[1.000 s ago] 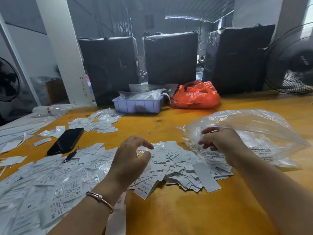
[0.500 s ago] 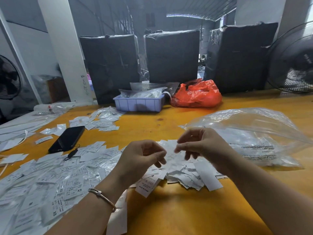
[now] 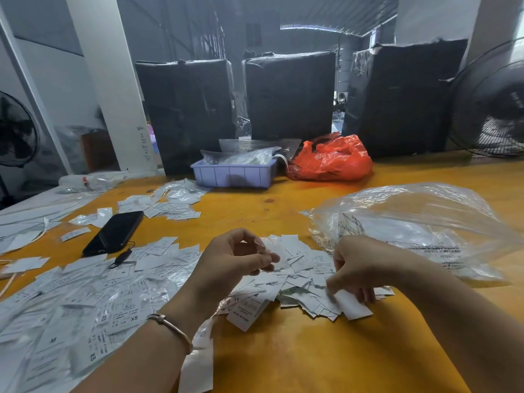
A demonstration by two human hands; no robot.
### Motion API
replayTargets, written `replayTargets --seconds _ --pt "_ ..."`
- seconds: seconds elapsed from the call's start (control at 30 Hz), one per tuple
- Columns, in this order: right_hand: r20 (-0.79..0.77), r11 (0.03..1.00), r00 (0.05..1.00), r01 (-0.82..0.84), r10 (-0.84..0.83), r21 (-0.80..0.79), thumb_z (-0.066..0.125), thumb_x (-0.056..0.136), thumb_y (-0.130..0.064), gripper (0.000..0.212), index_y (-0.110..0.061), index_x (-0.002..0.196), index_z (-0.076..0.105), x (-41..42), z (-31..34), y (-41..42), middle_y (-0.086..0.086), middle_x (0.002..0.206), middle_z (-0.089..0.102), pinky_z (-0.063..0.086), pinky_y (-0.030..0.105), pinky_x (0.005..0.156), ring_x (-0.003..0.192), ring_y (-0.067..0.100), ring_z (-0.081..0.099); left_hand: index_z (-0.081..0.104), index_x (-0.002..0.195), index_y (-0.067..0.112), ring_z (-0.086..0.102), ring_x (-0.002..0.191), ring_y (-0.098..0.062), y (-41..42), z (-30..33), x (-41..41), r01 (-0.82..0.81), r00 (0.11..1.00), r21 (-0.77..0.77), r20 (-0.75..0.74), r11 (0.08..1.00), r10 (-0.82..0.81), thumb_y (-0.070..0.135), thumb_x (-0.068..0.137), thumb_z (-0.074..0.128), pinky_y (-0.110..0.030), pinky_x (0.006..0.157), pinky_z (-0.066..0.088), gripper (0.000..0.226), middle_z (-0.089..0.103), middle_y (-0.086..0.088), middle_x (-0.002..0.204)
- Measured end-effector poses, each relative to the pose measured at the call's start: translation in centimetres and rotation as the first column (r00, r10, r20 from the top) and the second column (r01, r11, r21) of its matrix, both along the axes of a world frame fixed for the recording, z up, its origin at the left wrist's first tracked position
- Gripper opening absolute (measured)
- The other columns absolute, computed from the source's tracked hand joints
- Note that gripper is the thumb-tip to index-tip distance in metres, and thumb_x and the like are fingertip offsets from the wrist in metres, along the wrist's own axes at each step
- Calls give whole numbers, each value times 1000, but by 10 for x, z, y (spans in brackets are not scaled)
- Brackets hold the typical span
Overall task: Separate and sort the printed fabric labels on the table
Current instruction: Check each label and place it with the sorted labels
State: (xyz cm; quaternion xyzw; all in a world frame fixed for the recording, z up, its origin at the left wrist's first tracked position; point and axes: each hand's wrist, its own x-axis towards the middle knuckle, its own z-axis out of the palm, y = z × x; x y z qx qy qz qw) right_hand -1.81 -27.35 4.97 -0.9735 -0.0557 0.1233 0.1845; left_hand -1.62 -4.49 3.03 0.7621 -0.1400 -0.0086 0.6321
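Right hand (image 3: 357, 272) pinches a label (image 3: 354, 306); left hand (image 3: 236, 258) hovers curled.

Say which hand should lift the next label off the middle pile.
Probably the right hand: its fingers already touch a label at the near edge of the pile. The left hand hovers above, curled.

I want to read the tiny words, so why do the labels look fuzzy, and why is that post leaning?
Head view: the right hand is smeared by motion blur where it pinches a label in the label pile; the labels at the lower left are soft, with only large letters like XS readable. The wide-angle lens bends the edges, so the white pillar leans. The clear plastic bag shows glare.
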Motion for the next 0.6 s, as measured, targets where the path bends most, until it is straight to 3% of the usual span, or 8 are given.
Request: replayTargets --seconds 0.1,0.23,0.3,0.4,0.47,0.53,0.6 --pt "28 1000 1000 -9 10 -21 74 74 -30 26 -6 72 63 1 -2 1 7 60 69 43 22 49 30 4 47 61 105 7 71 79 -22 1 1 0 17 998 -80 -63 997 -22 -8 74 75 -30 74 56 38 75 -7 87" --pt "70 999 998 -4 6 -34 67 74 -20 21 -13 63 50 1 -2 3 26 87 66 37 26 52 36 11 42 69 105 7 67 76 -26 2 2 1 83 982 -204 -149 975 -115 -3 59 75 -34 78 60 48 63 -8 75" --pt "81 1000 997 8 -6 -24 63 74 -14 22 -12 59 47 1 -3 2 27 79 66 38 26 51 41 14 43 71 100 2 69 77 -28 2 2 1 99 975 -229 -174 968 -141 -4 60 72 -33 75 59 40 61 -14 79" --pt "99 999 994 40 -42 24 60 76 -9 12 -7 67 53 3 1 -4 8 51 57 37 20 44 36 13 48 71 84 1 72 85 -33 3 2 1 93 970 -237 -196 967 -141 -4 62 70 -33 73 59 23 66 -17 83" --pt "163 989 982 72 -94 132 63 78 -10 14 0 68 59 4 7 -6 7 55 62 40 20 40 35 13 54 73 77 8 72 87 -31 4 2 1 112 971 -211 -183 971 -152 1 64 73 -34 75 59 14 69 -15 81" --pt "350 942 928 7 -132 336 66 77 -11 18 -2 64 59 4 11 -4 10 54 62 40 23 39 33 12 51 75 76 12 72 86 -28 4 1 1 122 977 -172 -151 977 -149 12 66 77 -32 78 58 10 71 -14 81" --pt "447 749 873 -160 -197 643 64 74 -4 19 -2 58 54 1 13 2 14 50 55 35 25 40 35 16 45 79 81 12 71 86 -24 4 2 0 111 985 -159 -116 981 -130 24 66 79 -30 81 58 19 73 -13 83"
